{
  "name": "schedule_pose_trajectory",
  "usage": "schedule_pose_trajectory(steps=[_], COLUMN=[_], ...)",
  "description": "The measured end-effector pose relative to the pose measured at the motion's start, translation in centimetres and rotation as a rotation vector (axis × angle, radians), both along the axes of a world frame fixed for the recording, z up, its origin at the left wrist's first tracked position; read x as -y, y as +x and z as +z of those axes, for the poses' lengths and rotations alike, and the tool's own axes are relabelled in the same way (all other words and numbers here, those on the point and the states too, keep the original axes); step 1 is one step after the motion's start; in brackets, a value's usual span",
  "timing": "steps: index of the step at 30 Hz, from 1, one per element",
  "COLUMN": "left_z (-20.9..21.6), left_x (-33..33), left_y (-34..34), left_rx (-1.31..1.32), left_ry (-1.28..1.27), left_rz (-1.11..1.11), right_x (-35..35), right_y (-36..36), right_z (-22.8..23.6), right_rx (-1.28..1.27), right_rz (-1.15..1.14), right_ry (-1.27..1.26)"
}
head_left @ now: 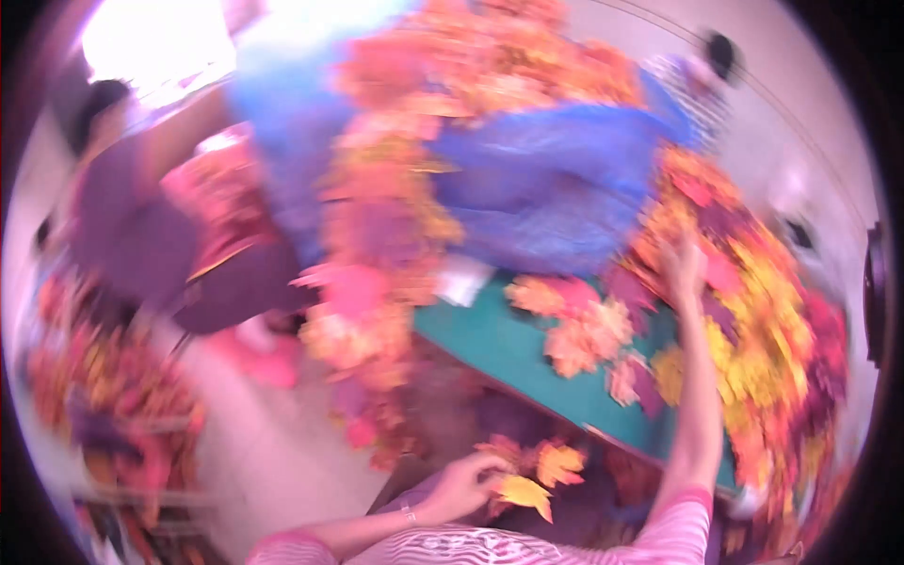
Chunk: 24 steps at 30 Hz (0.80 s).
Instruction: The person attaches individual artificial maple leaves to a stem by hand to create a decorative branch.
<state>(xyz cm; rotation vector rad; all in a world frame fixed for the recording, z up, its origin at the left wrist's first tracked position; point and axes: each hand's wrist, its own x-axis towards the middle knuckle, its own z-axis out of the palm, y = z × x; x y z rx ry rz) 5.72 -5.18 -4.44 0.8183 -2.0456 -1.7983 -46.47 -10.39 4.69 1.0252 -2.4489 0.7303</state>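
The picture is blurred by motion. My left hand (463, 486) is low in the view, close to my body, with its fingers closed on a yellow-orange artificial leaf (524, 492); more orange leaves (557, 462) lie just beside it. My right hand (682, 267) reaches forward over a teal table (490, 341) into a heap of yellow, orange and red leaves (753, 330). Whether it grips any of them is hidden by the blur. Both sleeves are pink and white striped.
A large blue plastic bag (546, 184) lies across the table's far side amid leaf garlands (386, 235). A person in purple (141, 235) sits at the left, another person (702, 71) at the far right. More leaves (104, 386) pile on the floor left.
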Motion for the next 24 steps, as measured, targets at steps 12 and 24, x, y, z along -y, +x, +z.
schedule_pose_trajectory(steps=[12, 24], left_z=[-0.3, 1.5], left_x=[-2.3, -2.8], left_y=[1.4, -1.3], left_rx=[-0.074, -0.121], left_ry=[0.031, -0.027], left_rz=[0.075, 0.154], right_x=[-0.4, -9.7], right_y=[-4.3, 23.8], right_z=[-0.5, 13.3], right_rx=[-0.188, 0.367], right_rz=[0.320, 0.748], right_ry=[-0.433, -0.203])
